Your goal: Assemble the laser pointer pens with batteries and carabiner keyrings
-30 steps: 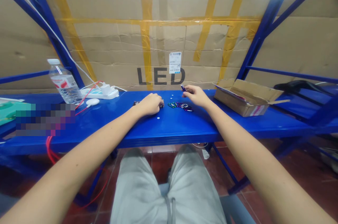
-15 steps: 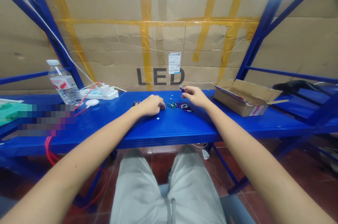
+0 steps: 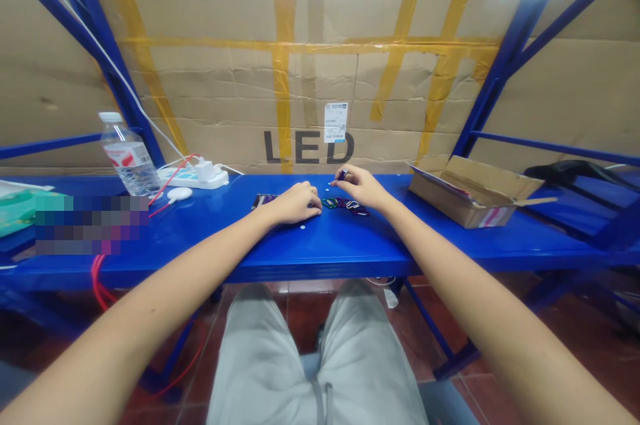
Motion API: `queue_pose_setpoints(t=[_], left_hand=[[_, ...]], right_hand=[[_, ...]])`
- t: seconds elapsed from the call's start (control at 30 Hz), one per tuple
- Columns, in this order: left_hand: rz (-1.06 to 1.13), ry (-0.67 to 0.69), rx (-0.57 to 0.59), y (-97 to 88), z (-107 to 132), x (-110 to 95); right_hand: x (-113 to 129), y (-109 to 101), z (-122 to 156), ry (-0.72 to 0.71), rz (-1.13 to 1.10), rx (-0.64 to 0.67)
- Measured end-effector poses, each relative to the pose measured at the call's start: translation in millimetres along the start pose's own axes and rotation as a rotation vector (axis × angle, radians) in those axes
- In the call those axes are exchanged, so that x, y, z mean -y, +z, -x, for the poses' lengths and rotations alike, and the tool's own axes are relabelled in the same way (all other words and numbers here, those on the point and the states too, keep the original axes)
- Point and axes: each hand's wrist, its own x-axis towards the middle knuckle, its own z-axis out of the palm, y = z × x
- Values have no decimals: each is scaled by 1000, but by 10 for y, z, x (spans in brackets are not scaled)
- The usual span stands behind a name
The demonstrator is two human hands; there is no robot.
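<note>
On a glossy blue metal counter (image 3: 320, 245), seen from above the person's own outstretched bare arms, the two hands now sit closer together than half a second ago: the right hand (image 3: 363, 188) has drifted leftward and the left hand (image 3: 295, 203) has edged right, towards a short row of coloured clips (image 3: 350, 205) lying between them. The right hand's grip is pinched shut, thumb against fingertips, on a small purple piece (image 3: 343, 175) held just above the counter, behind the row; it is too small to tell which way it points. The left hand rests knuckles up with fingers curled down onto the counter, touching the row's left end; whether its grip encloses anything cannot be told. The clips are small, shiny loops in green, purple and silver, and their row runs left to right, roughly parallel to the counter's front edge. Dark flat pieces (image 3: 264, 199) lie just left of the left hand. Farther left stand a clear plastic water bottle (image 3: 129, 155) with a white cap and a white power strip (image 3: 197, 177). An open, shallow cardboard box (image 3: 475, 190) sits well to the right. Behind everything rises a creased cardboard sheet (image 3: 225, 91) striped with yellow tape and printed "LED".
</note>
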Motion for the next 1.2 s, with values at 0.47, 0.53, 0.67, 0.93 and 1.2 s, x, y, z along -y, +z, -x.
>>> queue_pose_setpoints(t=[0.47, 0.53, 0.67, 0.93, 1.2], left_hand=[[70, -86, 10, 3, -4, 3], [70, -83, 6, 0, -12, -8], [78, -81, 9, -8, -14, -36], [119, -110, -16, 9, 2, -86], [68, -107, 15, -19, -6, -53]], right_hand=[[84, 138, -106, -80, 270, 76], [91, 138, -54, -88, 288, 98], [97, 131, -6, -81, 281, 130], [89, 146, -12, -93, 291, 108], [79, 141, -6, -88, 312, 80]])
